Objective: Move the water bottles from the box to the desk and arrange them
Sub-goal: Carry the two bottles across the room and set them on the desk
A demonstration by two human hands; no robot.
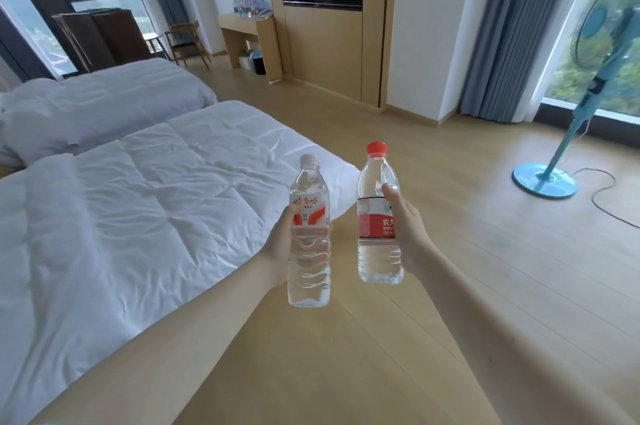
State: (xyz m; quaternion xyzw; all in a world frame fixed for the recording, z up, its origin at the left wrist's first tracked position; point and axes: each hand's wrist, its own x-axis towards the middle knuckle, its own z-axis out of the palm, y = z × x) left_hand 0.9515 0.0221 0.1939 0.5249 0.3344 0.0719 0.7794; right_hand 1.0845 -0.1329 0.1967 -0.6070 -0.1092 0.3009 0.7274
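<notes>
My left hand [282, 244] grips a clear water bottle with a white cap and a red-and-white label [309, 262], held upright in front of me. In my right hand [407, 227] is a second bottle with a red cap and a red label [375, 213], also upright. Both bottles hang in the air above the wooden floor, close side by side without touching. Far across the room stands the wooden desk [239, 28], and several bottles [247, 6] stand grouped on its top. No box is in view.
Two white beds [138, 203] fill the left side. A blue standing fan [554, 179] with a trailing cord stands at the right by the window and grey curtains. A chair [185, 40] sits left of the desk. Open wooden floor leads toward the desk.
</notes>
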